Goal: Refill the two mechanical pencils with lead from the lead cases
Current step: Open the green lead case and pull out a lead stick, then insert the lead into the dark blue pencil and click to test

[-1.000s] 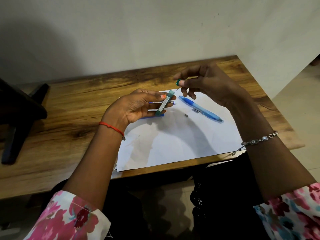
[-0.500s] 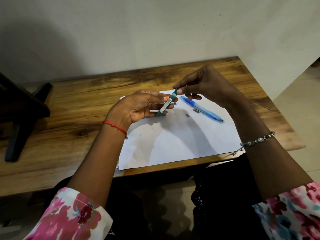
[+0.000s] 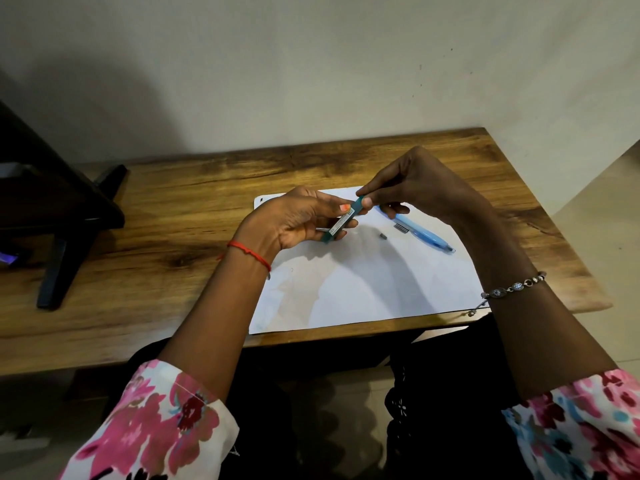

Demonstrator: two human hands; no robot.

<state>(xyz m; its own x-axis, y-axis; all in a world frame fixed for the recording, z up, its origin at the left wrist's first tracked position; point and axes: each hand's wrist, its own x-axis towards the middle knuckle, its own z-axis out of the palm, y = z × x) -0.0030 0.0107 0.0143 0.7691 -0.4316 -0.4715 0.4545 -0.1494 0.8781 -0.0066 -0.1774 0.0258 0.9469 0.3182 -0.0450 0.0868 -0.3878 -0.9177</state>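
Lead case (image 3: 341,221), a slim teal plastic tube with a printed label, is held slantwise in your left hand (image 3: 298,220), pinched along its lower body between the thumb and the curled fingers and raised clear of the sheet. Your right hand (image 3: 415,188) closes thumb and forefinger, fingertips (image 3: 367,201) pressed together, on the upper end of the lead case; its other fingers are curled underneath and appear to hold nothing. This two-point hold lets one hand steady the body while the other works the cap end. Whether the cap is going on or coming off cannot be told, and no lead strand is visible. Just beyond the right fingers, the light-blue plastic mechanical pencil (image 3: 424,233) lies diagonally on the white paper sheet (image 3: 363,289), which probably serves to keep small parts and dark leads easy to see. A small grey cylindrical piece (image 3: 383,236) lies loose beside the pencil, likely its removed end piece, which suggests the barrel is open. The sheet rests on the brown wooden table (image 3: 138,237). A second pencil is not clearly in view.
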